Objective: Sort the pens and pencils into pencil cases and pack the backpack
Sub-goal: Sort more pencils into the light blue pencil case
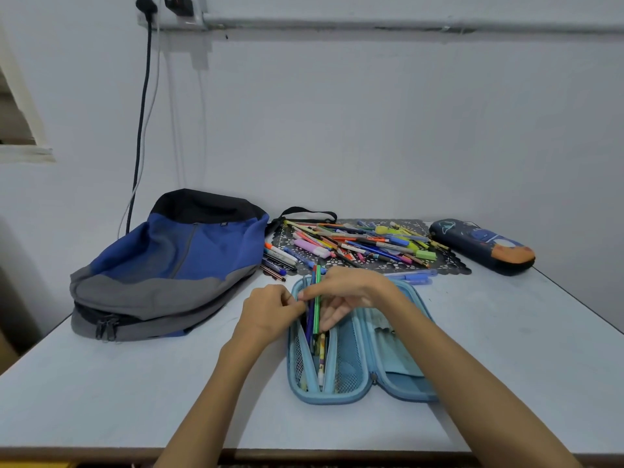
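You are mid-sort, filling the blue pencil case (398,376), which lies open on the tabletop (135,383) right in front of you. Your left hand (270,310) pinches its pocket edge open. Your right hand (351,292) appears to pinch the green pencil (316,315), feeding it in. Next, seat it fully, then reach to 12 o'clock for the loose pile (358,241). The backpack (169,265) waits at 10 o'clock.

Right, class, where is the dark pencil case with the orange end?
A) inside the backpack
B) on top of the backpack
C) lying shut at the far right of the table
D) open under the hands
C: the dark pencil case lies shut on the table at its far right, apart from the backpack and the open light blue pencil case.
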Demonstrator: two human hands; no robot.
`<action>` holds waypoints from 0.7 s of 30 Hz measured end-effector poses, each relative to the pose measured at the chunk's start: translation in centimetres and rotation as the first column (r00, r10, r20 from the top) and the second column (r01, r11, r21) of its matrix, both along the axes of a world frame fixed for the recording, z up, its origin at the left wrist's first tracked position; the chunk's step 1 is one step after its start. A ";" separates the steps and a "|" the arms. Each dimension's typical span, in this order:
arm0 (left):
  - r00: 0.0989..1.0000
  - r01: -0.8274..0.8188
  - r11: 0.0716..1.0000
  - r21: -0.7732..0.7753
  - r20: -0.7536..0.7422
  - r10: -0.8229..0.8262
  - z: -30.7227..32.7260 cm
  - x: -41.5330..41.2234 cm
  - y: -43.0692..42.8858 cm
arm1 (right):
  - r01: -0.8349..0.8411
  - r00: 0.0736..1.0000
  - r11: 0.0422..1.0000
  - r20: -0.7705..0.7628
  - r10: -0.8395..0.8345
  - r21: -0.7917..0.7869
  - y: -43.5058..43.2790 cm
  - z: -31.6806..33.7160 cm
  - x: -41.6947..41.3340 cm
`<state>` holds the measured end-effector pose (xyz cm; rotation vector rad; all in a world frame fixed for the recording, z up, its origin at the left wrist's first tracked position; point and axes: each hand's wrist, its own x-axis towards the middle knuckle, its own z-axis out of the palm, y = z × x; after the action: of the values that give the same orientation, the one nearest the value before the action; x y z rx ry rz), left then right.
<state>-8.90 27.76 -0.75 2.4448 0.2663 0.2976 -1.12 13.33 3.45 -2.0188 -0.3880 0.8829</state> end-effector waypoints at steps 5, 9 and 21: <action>1.000 -0.003 1.000 -0.009 0.002 0.003 0.0 0.1 -0.1 | -0.040 0.999 0.999 -0.010 0.040 -0.017 -0.6 0.4 0.5; 1.000 0.001 1.000 -0.018 0.001 -0.001 0.1 0.0 0.1 | -0.041 0.995 0.995 0.087 0.049 -0.088 -0.7 0.8 0.6; 1.000 -0.002 0.999 -0.041 -0.026 0.001 0.6 -0.3 -0.1 | 0.121 0.816 0.992 0.573 -0.073 -0.045 1.4 -1.3 2.8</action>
<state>-9.17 27.65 -0.19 2.4096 0.2827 0.2581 1.65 14.72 2.16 -2.3363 -0.5776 0.2048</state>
